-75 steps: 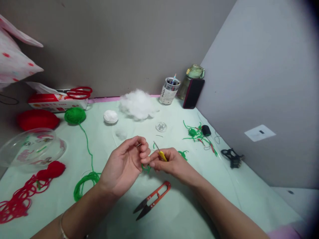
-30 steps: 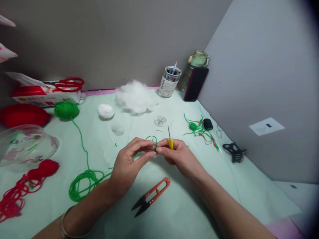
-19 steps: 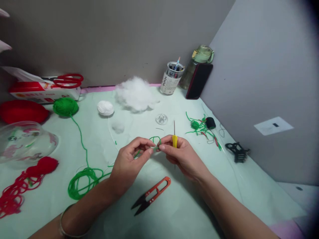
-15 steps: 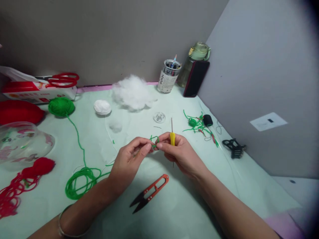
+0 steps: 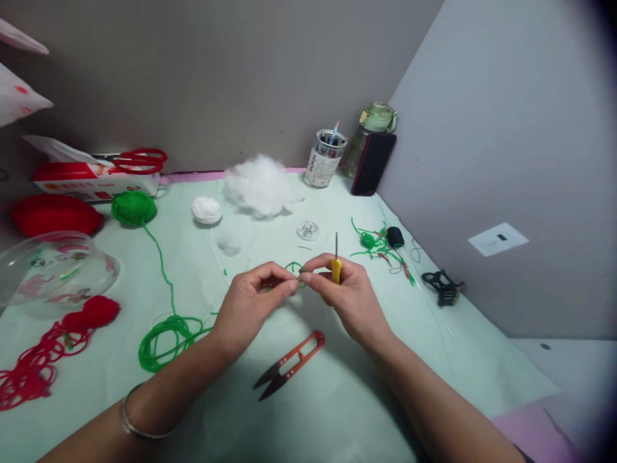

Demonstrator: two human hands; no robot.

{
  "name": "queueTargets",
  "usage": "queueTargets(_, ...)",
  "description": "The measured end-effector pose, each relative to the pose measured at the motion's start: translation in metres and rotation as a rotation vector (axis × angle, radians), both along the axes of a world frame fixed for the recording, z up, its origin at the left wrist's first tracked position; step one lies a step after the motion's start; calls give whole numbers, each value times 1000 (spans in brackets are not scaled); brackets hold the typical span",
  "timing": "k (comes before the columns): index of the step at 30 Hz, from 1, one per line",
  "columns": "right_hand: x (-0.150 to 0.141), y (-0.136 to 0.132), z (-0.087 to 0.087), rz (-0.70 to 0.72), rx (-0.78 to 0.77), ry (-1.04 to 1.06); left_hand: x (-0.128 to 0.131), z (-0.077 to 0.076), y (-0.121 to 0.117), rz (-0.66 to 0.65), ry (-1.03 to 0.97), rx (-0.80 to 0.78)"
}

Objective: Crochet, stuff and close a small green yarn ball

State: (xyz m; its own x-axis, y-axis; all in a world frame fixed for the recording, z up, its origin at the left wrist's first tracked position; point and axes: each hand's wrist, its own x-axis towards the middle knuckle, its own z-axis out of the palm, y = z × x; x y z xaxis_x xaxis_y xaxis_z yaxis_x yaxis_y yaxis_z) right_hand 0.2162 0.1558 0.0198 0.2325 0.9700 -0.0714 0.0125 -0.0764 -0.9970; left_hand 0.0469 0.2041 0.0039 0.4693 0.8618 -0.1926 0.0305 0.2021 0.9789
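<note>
My left hand (image 5: 250, 302) is closed, thumb and index finger pinching a thin strand of green yarn (image 5: 293, 265). Its fingertips nearly touch those of my right hand (image 5: 357, 299), which pinches the same yarn where it forms a small loop. A crochet hook (image 5: 336, 270) with a yellow handle stands upright in my right hand, its metal tip pointing away from me. Below the hands lies a pair of orange thread snips (image 5: 293, 363), dark blades toward the left. From a green yarn ball (image 5: 134, 208), a strand runs to a loose green coil (image 5: 166, 344) beside my left forearm.
At left are red yarn (image 5: 91, 315), a clear plastic bowl (image 5: 108, 273) and a tissue box (image 5: 72, 186) with red scissors (image 5: 139, 161). White stuffing (image 5: 263, 186) and a pen cup (image 5: 324, 164) stand behind. Yarn scraps (image 5: 369, 241) and a black hair claw (image 5: 442, 287) lie right.
The view has shifted slightly, so the left-side things appear further right. The hook's tip leans a little differently, and the green loop between my fingers looks smaller. Both hands keep their pinch.
</note>
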Motion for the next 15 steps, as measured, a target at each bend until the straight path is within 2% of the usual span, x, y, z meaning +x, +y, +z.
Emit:
queueTargets(3, 11, -1, 3, -34, 48, 32, -2, 0, 3, 0, -140, -138)
queueTargets(6, 24, -3, 8, -49, 194, -17, -3, -1, 4, 62, -217, -208)
queueTargets(10, 30, -11, 10, -104, 265, -207, -2, -2, 3, 97, -227, -226)
queueTargets(12, 27, -16, 10, -120, 316, -227, -1, -1, 1, 103, -229, -220)
queueTargets(15, 18, -19, 10, -55, 450, -276, -1, 3, -1, 105, -247, -223)
